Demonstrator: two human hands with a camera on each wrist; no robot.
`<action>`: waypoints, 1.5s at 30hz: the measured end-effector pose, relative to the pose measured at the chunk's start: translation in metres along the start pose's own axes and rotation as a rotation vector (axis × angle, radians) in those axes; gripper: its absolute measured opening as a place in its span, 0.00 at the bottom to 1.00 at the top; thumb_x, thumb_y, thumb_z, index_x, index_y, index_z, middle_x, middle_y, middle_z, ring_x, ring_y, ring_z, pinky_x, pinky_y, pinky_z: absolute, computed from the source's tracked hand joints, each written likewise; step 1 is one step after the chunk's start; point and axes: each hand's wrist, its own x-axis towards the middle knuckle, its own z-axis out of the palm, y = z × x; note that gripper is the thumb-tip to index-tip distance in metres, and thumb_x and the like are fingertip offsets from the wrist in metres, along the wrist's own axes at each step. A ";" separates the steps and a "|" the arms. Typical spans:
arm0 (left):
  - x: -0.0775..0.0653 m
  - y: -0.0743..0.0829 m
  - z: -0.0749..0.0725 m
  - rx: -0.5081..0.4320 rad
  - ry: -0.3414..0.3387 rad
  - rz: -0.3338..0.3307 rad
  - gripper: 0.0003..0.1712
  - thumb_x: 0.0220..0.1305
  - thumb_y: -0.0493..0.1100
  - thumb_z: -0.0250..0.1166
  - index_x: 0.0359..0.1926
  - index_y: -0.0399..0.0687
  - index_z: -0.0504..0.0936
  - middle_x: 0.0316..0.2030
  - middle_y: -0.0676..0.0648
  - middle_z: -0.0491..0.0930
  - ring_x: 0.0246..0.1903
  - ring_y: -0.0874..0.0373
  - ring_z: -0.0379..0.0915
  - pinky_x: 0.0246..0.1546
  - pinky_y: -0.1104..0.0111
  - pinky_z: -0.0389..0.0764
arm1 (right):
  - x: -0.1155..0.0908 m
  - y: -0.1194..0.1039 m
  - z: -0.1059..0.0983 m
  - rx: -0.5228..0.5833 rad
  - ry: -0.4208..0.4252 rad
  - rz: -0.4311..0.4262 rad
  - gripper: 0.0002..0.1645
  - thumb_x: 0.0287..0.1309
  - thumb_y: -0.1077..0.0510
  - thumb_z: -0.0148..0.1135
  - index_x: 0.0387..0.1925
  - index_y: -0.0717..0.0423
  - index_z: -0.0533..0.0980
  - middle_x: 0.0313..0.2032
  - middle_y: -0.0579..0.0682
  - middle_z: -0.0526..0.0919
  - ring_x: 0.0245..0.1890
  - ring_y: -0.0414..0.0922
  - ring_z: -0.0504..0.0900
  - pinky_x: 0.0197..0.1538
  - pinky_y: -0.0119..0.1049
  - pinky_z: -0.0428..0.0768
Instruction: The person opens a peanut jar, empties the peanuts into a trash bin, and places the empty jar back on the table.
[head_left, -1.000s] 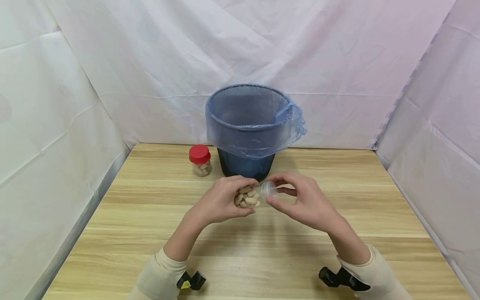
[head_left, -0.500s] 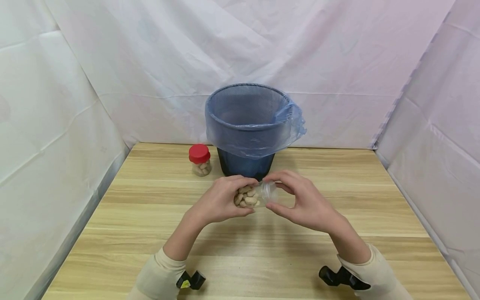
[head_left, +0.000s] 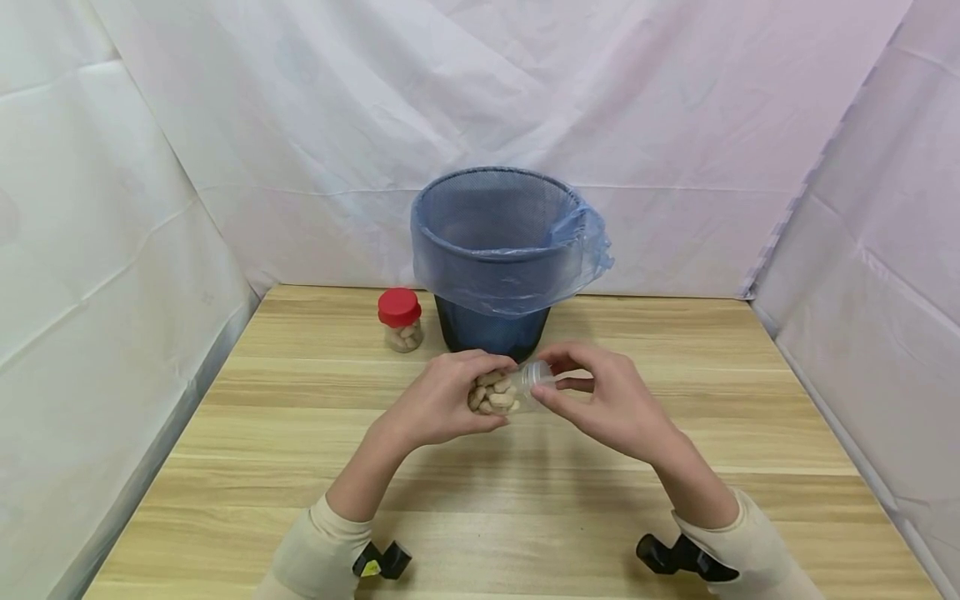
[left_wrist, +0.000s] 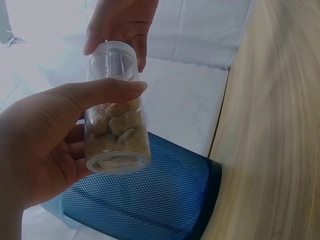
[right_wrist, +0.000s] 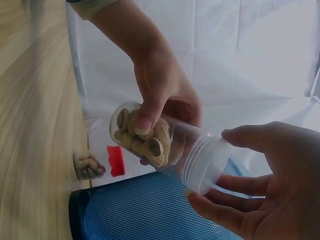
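My left hand grips a clear plastic jar around its body, the thumb lying across the side. Several unshelled peanuts fill the base end of the jar. It is tilted on its side in the head view, its translucent lid towards my right hand. The thumb and fingers of that hand pinch the lid at its edge, as the right wrist view shows. Part of the jar is hidden behind the left fingers and thumb.
A second jar of peanuts with a red lid stands at the back left of the wooden table. Beside it, behind my hands, is a blue mesh bin with a blue plastic bag over its rim. White sheets enclose the table.
My right fingers spread a little at the lid half a second ago and now sit closer around it again. The left hand and the jar stay nearly in place.
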 end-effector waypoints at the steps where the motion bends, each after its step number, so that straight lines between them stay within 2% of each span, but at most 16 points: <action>1: 0.000 0.000 0.000 0.001 -0.002 -0.001 0.34 0.54 0.47 0.86 0.62 0.50 0.86 0.52 0.52 0.88 0.47 0.61 0.82 0.52 0.64 0.86 | 0.000 0.000 0.000 0.005 -0.004 -0.010 0.20 0.69 0.50 0.75 0.58 0.48 0.82 0.53 0.45 0.88 0.52 0.43 0.88 0.56 0.37 0.89; 6: 0.000 0.000 0.000 0.004 -0.008 -0.003 0.34 0.54 0.47 0.86 0.62 0.50 0.86 0.51 0.52 0.88 0.47 0.61 0.82 0.52 0.65 0.86 | -0.001 0.001 0.000 0.005 -0.023 -0.053 0.22 0.67 0.54 0.77 0.60 0.45 0.81 0.55 0.42 0.86 0.56 0.41 0.86 0.60 0.36 0.87; 14: 0.000 0.000 0.000 0.005 -0.008 -0.003 0.34 0.54 0.47 0.86 0.62 0.50 0.86 0.52 0.52 0.88 0.47 0.61 0.82 0.52 0.65 0.86 | -0.001 0.002 -0.002 -0.008 -0.055 -0.127 0.28 0.62 0.64 0.78 0.61 0.47 0.80 0.58 0.43 0.83 0.61 0.43 0.83 0.66 0.37 0.83; 20: 0.000 0.000 0.000 -0.011 -0.001 -0.004 0.34 0.53 0.46 0.87 0.62 0.49 0.86 0.51 0.52 0.88 0.46 0.61 0.82 0.52 0.64 0.86 | -0.002 0.001 0.000 -0.033 -0.023 -0.098 0.30 0.63 0.59 0.79 0.65 0.54 0.78 0.60 0.47 0.83 0.62 0.47 0.83 0.64 0.44 0.85; 24: 0.000 0.000 0.000 -0.010 -0.005 -0.011 0.34 0.54 0.47 0.86 0.62 0.50 0.86 0.51 0.52 0.88 0.47 0.61 0.82 0.53 0.64 0.86 | -0.002 0.000 0.001 -0.063 0.024 -0.039 0.28 0.65 0.52 0.78 0.63 0.51 0.80 0.57 0.47 0.86 0.57 0.46 0.87 0.59 0.45 0.88; 28: 0.000 0.000 0.000 -0.012 -0.002 -0.007 0.34 0.54 0.48 0.86 0.62 0.49 0.86 0.51 0.52 0.88 0.46 0.61 0.82 0.52 0.64 0.86 | -0.002 -0.002 0.002 -0.072 0.033 -0.009 0.24 0.66 0.48 0.77 0.60 0.47 0.81 0.53 0.44 0.87 0.52 0.43 0.89 0.56 0.41 0.89; 33: 0.000 0.000 0.000 -0.017 0.007 0.004 0.35 0.54 0.47 0.86 0.62 0.48 0.86 0.51 0.52 0.88 0.46 0.61 0.82 0.52 0.64 0.86 | -0.002 -0.003 0.001 -0.053 0.021 -0.034 0.23 0.66 0.51 0.78 0.59 0.46 0.82 0.54 0.42 0.87 0.54 0.41 0.88 0.57 0.38 0.89; 39: 0.000 -0.001 0.001 -0.014 0.005 0.006 0.34 0.54 0.47 0.86 0.61 0.49 0.86 0.51 0.52 0.88 0.47 0.61 0.82 0.53 0.64 0.86 | -0.003 -0.003 -0.001 -0.048 -0.012 -0.114 0.29 0.61 0.59 0.81 0.63 0.46 0.81 0.59 0.43 0.85 0.60 0.44 0.85 0.63 0.41 0.86; 45: 0.000 -0.001 0.002 -0.019 -0.003 0.002 0.34 0.53 0.47 0.86 0.61 0.48 0.86 0.51 0.52 0.88 0.47 0.61 0.83 0.53 0.64 0.86 | -0.004 -0.002 -0.001 -0.083 -0.028 -0.148 0.32 0.60 0.59 0.81 0.64 0.43 0.80 0.61 0.43 0.83 0.63 0.45 0.84 0.65 0.46 0.85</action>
